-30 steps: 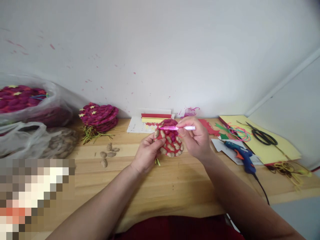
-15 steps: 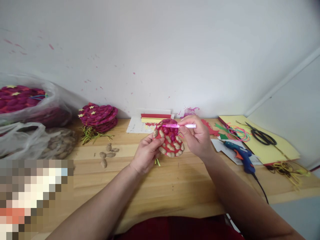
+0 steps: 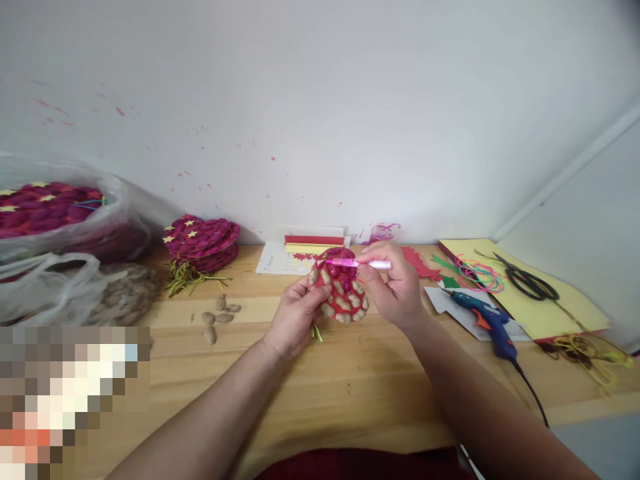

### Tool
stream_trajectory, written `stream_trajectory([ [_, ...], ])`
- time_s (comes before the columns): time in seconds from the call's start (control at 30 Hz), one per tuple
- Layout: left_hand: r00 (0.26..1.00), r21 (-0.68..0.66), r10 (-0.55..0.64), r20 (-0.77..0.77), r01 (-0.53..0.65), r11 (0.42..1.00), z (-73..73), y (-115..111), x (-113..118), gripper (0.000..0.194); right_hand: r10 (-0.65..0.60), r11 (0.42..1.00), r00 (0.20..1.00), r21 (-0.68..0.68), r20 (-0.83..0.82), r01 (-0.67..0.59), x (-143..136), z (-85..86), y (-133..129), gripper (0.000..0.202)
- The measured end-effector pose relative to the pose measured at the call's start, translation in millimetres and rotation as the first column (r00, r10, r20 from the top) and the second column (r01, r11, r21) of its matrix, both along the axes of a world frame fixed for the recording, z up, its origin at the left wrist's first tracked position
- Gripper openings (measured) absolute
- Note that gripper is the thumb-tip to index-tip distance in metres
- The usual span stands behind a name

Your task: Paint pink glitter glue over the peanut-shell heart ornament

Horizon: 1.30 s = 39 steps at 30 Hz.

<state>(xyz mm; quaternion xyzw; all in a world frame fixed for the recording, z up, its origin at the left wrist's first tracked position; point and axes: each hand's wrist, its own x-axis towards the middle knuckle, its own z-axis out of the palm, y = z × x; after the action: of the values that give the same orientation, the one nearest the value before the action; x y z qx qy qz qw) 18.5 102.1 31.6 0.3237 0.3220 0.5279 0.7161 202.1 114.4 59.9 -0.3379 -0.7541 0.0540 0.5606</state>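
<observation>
My left hand (image 3: 295, 313) grips the lower left edge of a red disc (image 3: 343, 287) covered with peanuts. The peanuts near its top are coated magenta, while those lower down keep their bare tan shells. My right hand (image 3: 393, 287) pinches a slim paintbrush (image 3: 373, 265) with a pink and white handle. It lies almost level across the upper part of the disc, its dark magenta tip at the upper left edge. Yellow-green strands (image 3: 316, 333) hang below the disc. Several loose peanuts (image 3: 225, 317) lie on the wooden table (image 3: 340, 387), left of my left hand.
At the left stand a stack of magenta peanut discs (image 3: 203, 243) and plastic bags (image 3: 123, 200) of discs and peanuts. Cut paper (image 3: 315, 241) lies near the wall. On the right are a blue glue gun (image 3: 483, 317), scissors (image 3: 533, 283), coloured cords (image 3: 483, 272) and yellow sheets (image 3: 565, 310).
The whole view has shifted, so things sit slightly lower in it. Both hands keep their holds, and the brush remains over the top of the disc with little visible movement.
</observation>
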Motion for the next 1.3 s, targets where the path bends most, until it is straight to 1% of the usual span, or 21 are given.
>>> stream_trajectory([
  [0.2, 0.996, 0.153, 0.039, -0.081, -0.026, 0.988, -12.0, 3.7, 0.1, 0.032, 0.033, 0.998, 0.999, 0.047, 0.038, -0.035, -3.5, 2.0, -3.1, 0.014],
  [0.3, 0.994, 0.195, 0.036, -0.108, -0.014, 0.981, -17.1, 5.7, -1.5, 0.031, -0.013, 0.998, 0.999, 0.067, 0.044, 0.010, -3.6, 3.1, -3.8, 0.013],
  [0.37, 0.989, 0.212, 0.040, -0.143, -0.009, 0.977, -18.0, 6.1, -3.1, 0.029, -0.024, 0.997, 0.999, 0.079, 0.037, 0.021, -4.3, 4.1, -4.8, 0.013],
  [0.47, 0.972, 0.250, 0.071, -0.223, -0.013, 0.968, -17.2, 5.7, -5.5, 0.026, 0.004, 0.996, 0.998, 0.089, 0.061, -0.010, -6.5, 5.3, -6.9, 0.014],
  [0.53, 0.961, 0.281, 0.100, -0.260, -0.024, 0.960, -16.2, 5.3, -6.4, 0.025, -0.006, 0.994, 0.995, 0.110, 0.098, -0.005, -7.4, 6.1, -7.7, 0.015],
  [0.63, 0.951, 0.316, 0.127, -0.282, -0.033, 0.948, -14.7, 5.2, -6.5, 0.026, -0.049, 0.989, 0.993, 0.144, 0.103, 0.034, -7.2, 7.8, -7.8, 0.017],
  [0.8, 0.935, 0.346, 0.155, -0.318, -0.038, 0.937, -12.8, 4.6, -5.9, 0.022, -0.011, 0.991, 0.994, 0.131, 0.110, -0.003, -7.6, 9.3, -8.8, 0.017],
  [0.87, 0.932, 0.348, 0.158, -0.327, -0.037, 0.937, -13.0, 4.5, -6.0, 0.021, -0.023, 0.991, 0.992, 0.131, 0.122, 0.007, -7.4, 8.9, -8.6, 0.016],
  [0.97, 0.934, 0.336, 0.155, -0.322, -0.040, 0.941, -12.9, 4.0, -6.3, 0.023, -0.047, 0.992, 0.995, 0.119, 0.088, 0.037, -6.3, 8.3, -7.7, 0.014],
  [1.13, 0.907, 0.392, 0.197, -0.371, -0.040, 0.919, -8.9, 2.3, -6.4, 0.024, 0.001, 0.995, 0.998, 0.096, 0.070, -0.008, -5.7, 7.9, -6.9, 0.011],
  [1.3, 0.904, 0.387, 0.203, -0.376, -0.046, 0.921, -5.5, 1.7, -6.0, 0.023, -0.029, 0.997, 0.999, 0.076, 0.038, 0.026, -5.2, 9.4, -8.1, 0.009],
])
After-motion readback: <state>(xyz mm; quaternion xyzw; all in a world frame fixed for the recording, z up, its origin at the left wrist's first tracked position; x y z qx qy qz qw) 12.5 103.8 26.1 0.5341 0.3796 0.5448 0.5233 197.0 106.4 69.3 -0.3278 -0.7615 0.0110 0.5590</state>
